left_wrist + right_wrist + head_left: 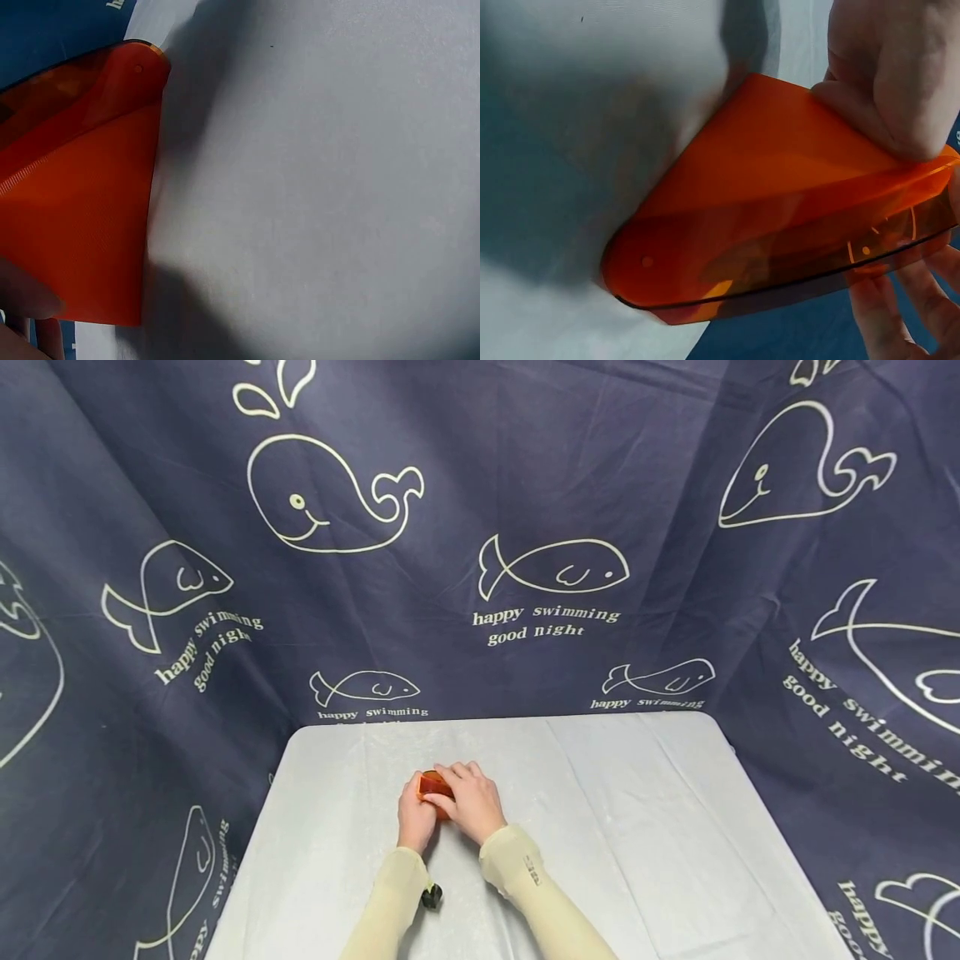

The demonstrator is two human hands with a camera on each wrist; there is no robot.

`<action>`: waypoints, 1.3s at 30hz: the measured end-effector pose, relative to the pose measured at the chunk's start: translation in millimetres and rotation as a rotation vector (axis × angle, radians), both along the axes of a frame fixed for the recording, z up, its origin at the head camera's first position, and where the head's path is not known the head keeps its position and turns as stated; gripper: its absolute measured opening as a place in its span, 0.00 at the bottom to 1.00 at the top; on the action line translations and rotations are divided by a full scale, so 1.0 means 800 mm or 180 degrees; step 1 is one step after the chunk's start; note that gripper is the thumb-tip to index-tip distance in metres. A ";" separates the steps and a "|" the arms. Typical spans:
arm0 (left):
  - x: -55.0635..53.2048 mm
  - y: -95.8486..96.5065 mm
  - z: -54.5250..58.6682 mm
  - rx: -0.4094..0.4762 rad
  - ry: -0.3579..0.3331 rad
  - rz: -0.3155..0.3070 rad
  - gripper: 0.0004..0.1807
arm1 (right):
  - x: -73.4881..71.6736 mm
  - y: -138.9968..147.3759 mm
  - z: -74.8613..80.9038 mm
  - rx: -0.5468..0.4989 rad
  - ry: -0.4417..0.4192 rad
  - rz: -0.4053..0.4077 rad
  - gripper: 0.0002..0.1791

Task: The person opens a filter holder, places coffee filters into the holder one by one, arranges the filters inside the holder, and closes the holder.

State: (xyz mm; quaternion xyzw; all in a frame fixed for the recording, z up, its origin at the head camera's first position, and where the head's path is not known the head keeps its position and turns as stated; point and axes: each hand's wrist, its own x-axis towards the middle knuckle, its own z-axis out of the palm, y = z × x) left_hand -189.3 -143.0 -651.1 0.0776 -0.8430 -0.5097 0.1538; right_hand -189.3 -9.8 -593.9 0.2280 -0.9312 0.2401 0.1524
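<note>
An orange, see-through plastic case (435, 785) is between both hands near the middle of the table. It has a wedge-like side, a rounded corner and a darker translucent strip along one edge. My left hand (417, 812) grips its left, near side. From the right, my right hand (474, 799) holds it, fingers over the top and thumb across the front. The left wrist view shows the case's flat orange side (97, 210) with fingers at its lower left. In the right wrist view, a bent hand (896, 82) overlaps the case, and fingers (877, 311) show beyond its strip.
A white-covered table (637, 843) stretches around the hands. Behind it and at both sides hangs a dark blue curtain (450, 460) with whale and fish drawings. A small black item (431, 896) sits at the left cuff.
</note>
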 end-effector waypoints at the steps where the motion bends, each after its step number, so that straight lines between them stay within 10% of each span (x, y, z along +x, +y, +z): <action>1: 0.001 0.000 0.000 -0.0006 0.0015 -0.0002 0.09 | 0.000 -0.001 -0.001 0.0022 0.0018 -0.0007 0.30; 39: 0.002 -0.003 -0.006 0.0302 0.0000 -0.0187 0.11 | 0.000 -0.008 -0.005 -0.0083 -0.0039 -0.0067 0.30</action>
